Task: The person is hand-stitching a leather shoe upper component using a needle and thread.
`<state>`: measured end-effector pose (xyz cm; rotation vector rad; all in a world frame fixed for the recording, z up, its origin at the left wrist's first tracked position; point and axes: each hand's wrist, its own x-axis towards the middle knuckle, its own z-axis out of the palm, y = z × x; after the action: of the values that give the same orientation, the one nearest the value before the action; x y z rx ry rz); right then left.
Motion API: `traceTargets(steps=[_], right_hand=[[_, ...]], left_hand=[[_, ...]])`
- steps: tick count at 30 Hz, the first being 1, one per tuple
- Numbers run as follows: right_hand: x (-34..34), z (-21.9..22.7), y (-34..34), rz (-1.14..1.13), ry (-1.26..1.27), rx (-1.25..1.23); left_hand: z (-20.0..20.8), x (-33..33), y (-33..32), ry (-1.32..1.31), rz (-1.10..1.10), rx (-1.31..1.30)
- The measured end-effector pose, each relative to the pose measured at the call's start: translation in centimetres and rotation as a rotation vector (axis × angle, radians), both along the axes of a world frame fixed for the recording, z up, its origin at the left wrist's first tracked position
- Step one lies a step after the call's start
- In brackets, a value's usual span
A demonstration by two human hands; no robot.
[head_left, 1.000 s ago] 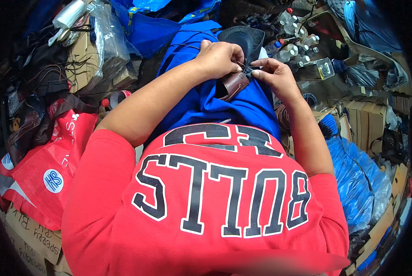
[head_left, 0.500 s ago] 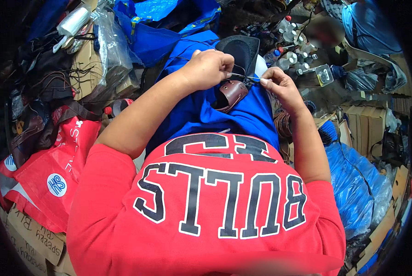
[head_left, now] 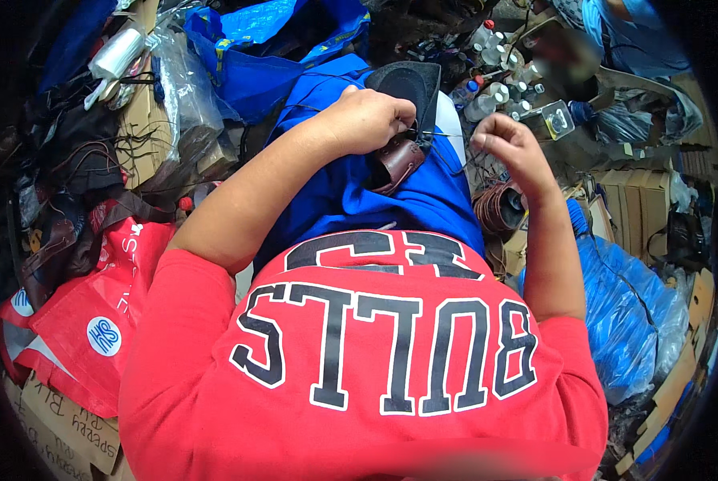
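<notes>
Brown leather piece lying on lap over blue trousers, against black sole. Left hand gripping it, fingers clamped together. Thin thread running to right hand, fingers pinching it, held apart to right. Small bottles standing beyond. Red bag lying left.

My shirt is red with black, white-edged lettering; my trousers are bright blue. The leather piece is brown (its sole black), the bag red.
</notes>
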<state>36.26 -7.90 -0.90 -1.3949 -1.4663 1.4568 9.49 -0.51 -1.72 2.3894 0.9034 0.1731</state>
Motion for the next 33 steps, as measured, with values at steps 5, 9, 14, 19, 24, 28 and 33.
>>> traceTargets(steps=[5,9,14,19,24,28,33], right_hand=[[-0.4,-1.1,3.6,0.012,-0.703,0.189],[-1.5,0.6,2.8,-0.066,-0.610,0.519],[-5.4,2.8,1.5,0.450,-1.035,0.682],[-6.0,0.9,2.3,0.511,-1.077,0.685],[0.6,-0.5,1.1,0.399,-1.154,0.584],[4.6,0.9,-0.7,-0.302,-0.449,-0.061],[-1.1,3.5,3.7,-0.227,0.660,0.275]], left_hand=[[0.0,-0.3,0.1,0.015,-0.005,-0.002],[0.0,-0.5,0.3,0.052,0.004,0.002],[0.3,-0.7,0.3,0.049,-0.052,0.016],[-0.6,-2.0,0.1,0.045,-0.105,0.169],[0.3,-9.4,0.9,0.137,0.004,0.419],[4.0,-16.3,1.1,-0.214,0.639,-0.272],[8.3,-11.5,1.6,-0.974,0.216,-0.289]])
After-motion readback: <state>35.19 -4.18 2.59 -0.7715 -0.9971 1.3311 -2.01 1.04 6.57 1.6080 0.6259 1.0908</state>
